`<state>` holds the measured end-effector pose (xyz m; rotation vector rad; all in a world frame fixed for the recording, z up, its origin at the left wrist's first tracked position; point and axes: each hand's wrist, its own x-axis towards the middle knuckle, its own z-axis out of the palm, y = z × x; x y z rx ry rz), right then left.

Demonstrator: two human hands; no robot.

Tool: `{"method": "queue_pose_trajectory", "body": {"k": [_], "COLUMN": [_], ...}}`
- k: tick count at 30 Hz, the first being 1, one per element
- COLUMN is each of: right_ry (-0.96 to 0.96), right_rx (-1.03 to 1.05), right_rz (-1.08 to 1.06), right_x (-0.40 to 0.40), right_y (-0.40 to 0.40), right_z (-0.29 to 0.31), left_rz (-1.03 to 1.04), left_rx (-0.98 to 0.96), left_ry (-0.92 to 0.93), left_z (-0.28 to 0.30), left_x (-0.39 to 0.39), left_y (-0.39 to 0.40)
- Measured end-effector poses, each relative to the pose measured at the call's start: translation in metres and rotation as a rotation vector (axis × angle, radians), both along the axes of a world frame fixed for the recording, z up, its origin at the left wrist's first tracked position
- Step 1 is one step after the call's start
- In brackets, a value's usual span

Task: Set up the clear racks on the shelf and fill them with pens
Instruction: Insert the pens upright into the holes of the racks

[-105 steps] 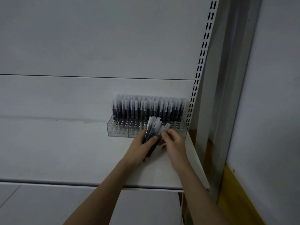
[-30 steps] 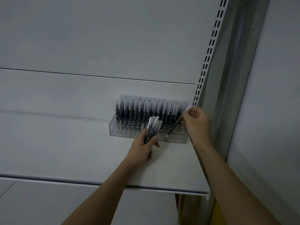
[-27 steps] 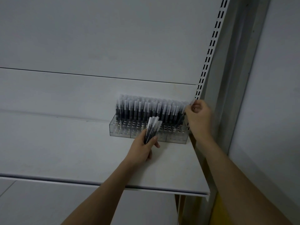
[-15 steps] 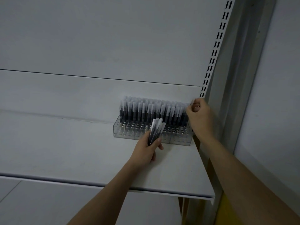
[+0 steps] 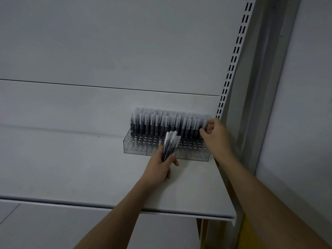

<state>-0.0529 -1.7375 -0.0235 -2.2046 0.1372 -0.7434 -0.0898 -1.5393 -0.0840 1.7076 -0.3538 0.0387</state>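
My left hand [image 5: 159, 167] grips a bundle of dark clear-capped pens [image 5: 169, 145]; my right hand [image 5: 215, 136] pinches one pen's cap at the clear plastic rack [image 5: 136, 150] on the white shelf [image 5: 71, 168].

- shelf [image 5: 71, 168] — plain pale grey
- clear rack [image 5: 136, 150] — see-through, its top dotted with rows of round holes
- pens [image 5: 161, 123] — black barrels, frosted whitish caps
- upright [image 5: 233, 58] — pale grey with paired dark slots
- strip at the lower right [image 5: 246, 236] — yellow
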Motion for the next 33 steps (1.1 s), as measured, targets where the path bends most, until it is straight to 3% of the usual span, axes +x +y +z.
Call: {"method": "queue_pose_trajectory", "body": {"k": [4,9,13,27,33], "right_ry": [-0.105,0.147,0.173,-0.044,-0.197], "right_rx": [0.123,0.305,0.418,0.573,0.365], "right_rz": [0.019,0.323,0.393,0.261,0.170], "right_x": [-0.018,-0.029,-0.035,-0.032,-0.023], "right_y": [0.014,0.043,0.057,0.030,0.004], "right_z": [0.000,-0.016,-0.027,-0.002,0.028], "left_rz": [0.022,0.025,0.001,0.009,-0.004], "left_rx": [0.021,-0.022,-0.030,-0.114,-0.117], "left_ry": [0.040,0.046,0.036,0.122,0.133], "left_z": [0.002,0.000,-0.001,-0.003,-0.001], "left_x": [-0.001,0.001,0.002,0.003,0.001], "left_y": [-0.001,-0.002,-0.002,-0.004,-0.003]}}
